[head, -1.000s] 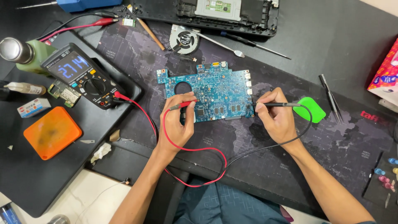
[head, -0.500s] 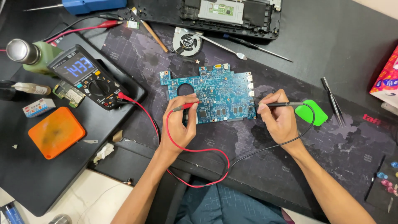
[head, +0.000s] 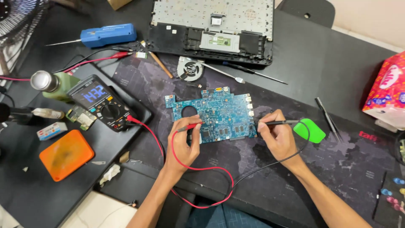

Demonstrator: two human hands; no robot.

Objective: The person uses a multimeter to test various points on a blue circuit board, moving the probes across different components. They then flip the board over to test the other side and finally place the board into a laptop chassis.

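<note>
Blue circuit board (head: 217, 114) flat on the dark desk mat (head: 295, 169), long axis running left to right, directly ahead of both hands and touching or nearly touching both. Left hand (head: 183, 143) at the board's near left edge, fingers closed around one red probe (head: 190, 126), tip resting on the board beside the round cutout. Right hand (head: 278, 137) just off the board's right edge, fingers pinched on one black probe (head: 276, 123), lying almost level and pointing left toward the edge connectors; contact with the board too fine to tell. Both hands about equally near, left over the board, right beside it. One red lead (head: 194, 185) looping from the left hand down toward the lap and back up to one multimeter (head: 103, 105), well left of the board, screen lit. One black lead (head: 270, 166) curving under the right wrist. One green pick (head: 310, 130) just right of the right hand. One pair of tweezers (head: 327, 118) further right. One cooling fan (head: 190, 68) beyond the board, then one opened laptop shell (head: 211, 29) at the far edge. One blue screwdriver (head: 105, 36) far left, one orange pad (head: 66, 154) near left, one tissue box (head: 386, 95) at far right.
</note>
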